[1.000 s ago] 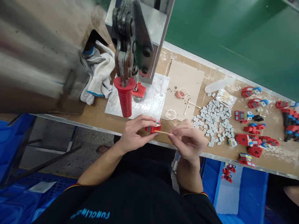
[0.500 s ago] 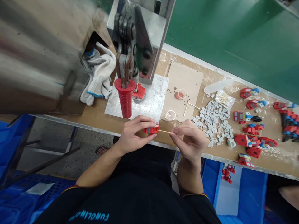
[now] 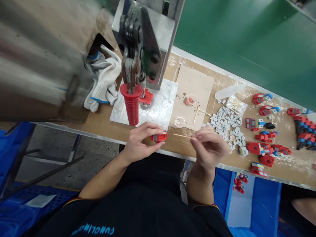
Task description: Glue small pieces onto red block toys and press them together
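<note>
Red part (image 3: 158, 136) pinched in my left hand (image 3: 142, 142), over near edge of bench (image 3: 177, 144). My right hand (image 3: 209, 146) pinches stick (image 3: 182, 135), tip toward part, just apart. Left hand reaches rightward; right hand curls inward.

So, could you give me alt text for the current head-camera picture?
A person's left hand holds a small red toy part; the right hand holds a thin stick, its tip apart from the part. Around them are a metal press, small white pieces and red-and-blue toy parts.
</note>
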{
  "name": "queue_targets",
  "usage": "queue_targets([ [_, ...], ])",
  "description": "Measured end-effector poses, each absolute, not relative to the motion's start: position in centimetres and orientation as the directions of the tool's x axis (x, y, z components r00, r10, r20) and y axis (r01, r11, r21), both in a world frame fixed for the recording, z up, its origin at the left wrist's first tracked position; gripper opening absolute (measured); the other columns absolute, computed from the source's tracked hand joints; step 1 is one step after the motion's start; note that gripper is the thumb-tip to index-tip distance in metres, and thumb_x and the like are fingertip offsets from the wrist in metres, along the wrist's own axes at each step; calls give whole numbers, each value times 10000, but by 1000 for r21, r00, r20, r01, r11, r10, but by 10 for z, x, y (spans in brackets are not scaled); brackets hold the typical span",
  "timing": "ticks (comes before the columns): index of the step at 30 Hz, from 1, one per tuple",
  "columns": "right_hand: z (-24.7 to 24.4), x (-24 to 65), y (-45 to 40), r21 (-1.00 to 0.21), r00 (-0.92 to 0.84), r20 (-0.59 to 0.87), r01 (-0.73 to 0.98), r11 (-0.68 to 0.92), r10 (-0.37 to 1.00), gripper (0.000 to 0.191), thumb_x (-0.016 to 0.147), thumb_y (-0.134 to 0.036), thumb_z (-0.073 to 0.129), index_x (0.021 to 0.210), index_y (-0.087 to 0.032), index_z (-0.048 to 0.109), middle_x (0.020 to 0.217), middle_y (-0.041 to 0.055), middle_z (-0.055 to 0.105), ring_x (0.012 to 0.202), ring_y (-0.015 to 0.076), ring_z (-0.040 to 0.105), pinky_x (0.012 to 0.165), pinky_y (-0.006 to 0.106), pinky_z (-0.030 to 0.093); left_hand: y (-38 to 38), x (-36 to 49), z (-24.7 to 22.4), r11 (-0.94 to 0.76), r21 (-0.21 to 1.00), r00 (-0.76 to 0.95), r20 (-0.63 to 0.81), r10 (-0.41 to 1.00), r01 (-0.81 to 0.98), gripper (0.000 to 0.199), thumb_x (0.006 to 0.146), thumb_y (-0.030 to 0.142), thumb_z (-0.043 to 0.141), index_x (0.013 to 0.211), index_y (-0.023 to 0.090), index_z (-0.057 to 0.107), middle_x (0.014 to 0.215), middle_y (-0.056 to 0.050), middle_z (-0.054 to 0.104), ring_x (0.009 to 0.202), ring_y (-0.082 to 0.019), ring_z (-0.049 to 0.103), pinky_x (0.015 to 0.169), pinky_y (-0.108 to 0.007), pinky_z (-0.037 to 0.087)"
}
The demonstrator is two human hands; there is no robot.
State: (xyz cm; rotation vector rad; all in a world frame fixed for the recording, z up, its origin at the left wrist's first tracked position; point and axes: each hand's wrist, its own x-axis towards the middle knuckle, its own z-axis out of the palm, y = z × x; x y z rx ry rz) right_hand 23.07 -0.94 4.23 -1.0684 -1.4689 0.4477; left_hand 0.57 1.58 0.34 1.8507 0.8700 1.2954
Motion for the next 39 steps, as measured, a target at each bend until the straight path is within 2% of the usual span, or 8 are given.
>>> queue_targets([
  [4, 33, 246, -2, -757, 191, 563, 508, 410, 804, 126, 922, -167, 793, 887, -266, 724, 752, -17, 749, 661, 167, 677, 581, 316, 508, 17, 4, -4, -467, 881, 255, 434, 864, 81, 285, 850, 223, 910, 1102, 208, 777, 1020, -74, 821, 909, -198, 815, 813, -294, 683],
  [8, 27, 252, 7, -644, 90, 525, 692, 326, 846, 146, 946, -184, 756, 833, -264, 711, 746, -20, 752, 633, 164, 636, 599, 330, 512, 16, 3, -9, -419, 905, 235, 392, 889, 74, 303, 839, 222, 918, 1104, 209, 771, 1029, -76, 825, 913, -201, 818, 801, -294, 684],
  [11, 26, 250, 11, -588, 3, 508, 732, 344, 862, 168, 944, -159, 742, 816, -260, 699, 729, -26, 738, 641, 162, 622, 615, 325, 497, 16, 3, -9, -400, 914, 231, 375, 898, 72, 294, 836, 220, 915, 1094, 211, 773, 1023, -68, 829, 907, -199, 819, 808, -300, 686],
  [21, 22, 251, 10, -601, 2, 482, 728, 329, 876, 173, 939, -151, 746, 808, -250, 690, 727, -28, 726, 645, 156, 600, 616, 314, 462, 17, 5, -7, -412, 907, 244, 381, 892, 88, 264, 853, 228, 906, 1079, 213, 769, 1025, -63, 826, 910, -192, 809, 808, -296, 676],
  [24, 27, 250, 4, -696, 103, 475, 651, 302, 874, 150, 939, -173, 766, 829, -255, 706, 747, -20, 736, 632, 158, 608, 591, 317, 464, 17, 5, -6, -419, 902, 244, 384, 890, 107, 251, 855, 243, 906, 1069, 214, 780, 1017, -62, 827, 897, -194, 805, 811, -307, 678],
  [27, 41, 242, -5, -783, 215, 537, 486, 387, 816, 143, 924, -144, 785, 885, -265, 718, 744, -25, 730, 640, 161, 640, 591, 320, 481, 17, 4, -4, -440, 892, 251, 404, 880, 107, 260, 857, 247, 909, 1085, 217, 787, 1024, -62, 824, 893, -188, 805, 801, -295, 679],
  [33, 62, 219, -15, -760, -3, 551, 412, 502, 835, 223, 875, -58, 801, 900, -260, 710, 771, -25, 777, 624, 160, 694, 595, 334, 528, 17, 6, 1, -478, 870, 289, 430, 855, 119, 278, 851, 229, 917, 1102, 227, 799, 1014, -57, 820, 889, -189, 809, 831, -298, 687],
  [39, 56, 216, -12, -765, -5, 532, 425, 484, 847, 225, 879, -61, 798, 897, -265, 703, 781, -22, 787, 637, 167, 709, 600, 336, 558, 16, 5, 4, -501, 854, 313, 441, 841, 141, 261, 871, 236, 902, 1108, 221, 795, 1014, -57, 813, 889, -181, 805, 817, -279, 683],
])
